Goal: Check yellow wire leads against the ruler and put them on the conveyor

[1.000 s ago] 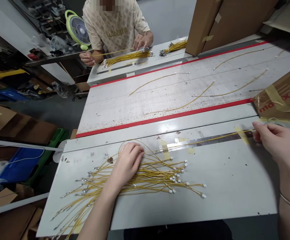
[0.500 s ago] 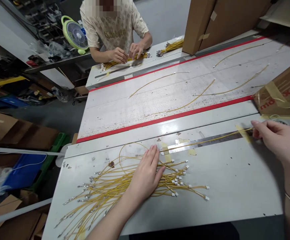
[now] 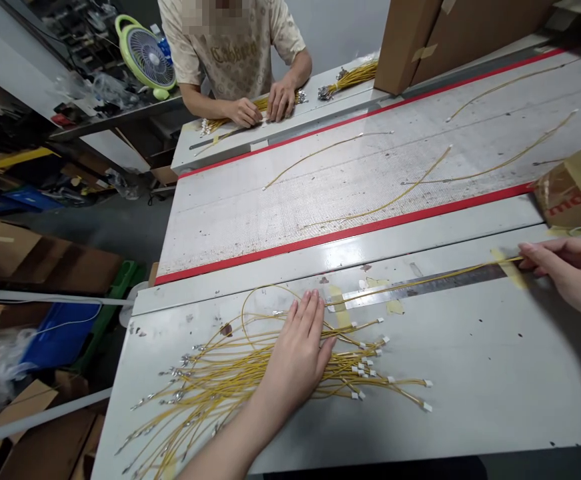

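My left hand lies flat with fingers stretched over a spread bundle of yellow wires. White connectors show at the bundle's right ends and metal terminals at its left ends. A single yellow wire runs taut from beneath my left fingertips to my right hand, whose thumb and fingers pinch its far end. What sits inside that pinch is hidden. Under the wire, a metal ruler-like strip is taped to the table.
Beyond the table lies a red-edged conveyor belt carrying several loose yellow wires. A taped cardboard box stands at right, a larger carton behind. Across the belt a co-worker's hands handle yellow wires.
The view has shifted slightly, moving the table's things to the right in the picture. Both my hands keep nearly the same places on the wires. The co-worker's hands have moved a little.
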Motion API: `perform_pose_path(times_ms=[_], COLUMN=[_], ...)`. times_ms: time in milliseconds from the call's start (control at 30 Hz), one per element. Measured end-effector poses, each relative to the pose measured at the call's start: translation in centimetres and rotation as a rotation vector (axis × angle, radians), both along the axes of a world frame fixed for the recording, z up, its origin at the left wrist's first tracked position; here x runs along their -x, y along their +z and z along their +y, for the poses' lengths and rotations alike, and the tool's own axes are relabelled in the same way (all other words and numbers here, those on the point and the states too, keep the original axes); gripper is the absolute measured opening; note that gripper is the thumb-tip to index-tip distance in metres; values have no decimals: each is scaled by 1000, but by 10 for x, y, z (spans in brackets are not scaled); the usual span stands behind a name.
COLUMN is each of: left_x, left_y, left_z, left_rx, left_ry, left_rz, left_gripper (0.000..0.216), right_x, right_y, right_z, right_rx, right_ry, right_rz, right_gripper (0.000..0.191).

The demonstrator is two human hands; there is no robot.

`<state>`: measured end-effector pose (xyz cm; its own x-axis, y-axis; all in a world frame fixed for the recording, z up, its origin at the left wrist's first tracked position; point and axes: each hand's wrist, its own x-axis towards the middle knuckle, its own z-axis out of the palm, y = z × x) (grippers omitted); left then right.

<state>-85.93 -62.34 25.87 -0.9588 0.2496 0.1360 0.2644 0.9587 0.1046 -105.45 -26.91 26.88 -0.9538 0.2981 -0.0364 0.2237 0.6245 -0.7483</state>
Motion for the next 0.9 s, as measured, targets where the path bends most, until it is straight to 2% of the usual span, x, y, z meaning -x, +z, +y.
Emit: perform_pose_path(times_ms=[200,267,467,700,900], left_x=[-1,0,1,1,1], left_y=[-2,-3,-8,-17,-22], left_z=[0,0,0,3,3], left_rx=[8,8,46,86,78], left_ry=[-2,-7,-21,29,34], left_rz=[-13,-15,24,149,164], left_gripper=[64,64,65,62,61], right_x=[-4,-4,3,8,11], right_y=[11,10,-4,-12,-15], right_z=[-6,-6,-2,4,4], right_rx=[42,53,96,13,-148], right_ry=[52,60,-37,-5,105], right_rz=[25,55,78,71,185], right_gripper=[54,51,34,25,18])
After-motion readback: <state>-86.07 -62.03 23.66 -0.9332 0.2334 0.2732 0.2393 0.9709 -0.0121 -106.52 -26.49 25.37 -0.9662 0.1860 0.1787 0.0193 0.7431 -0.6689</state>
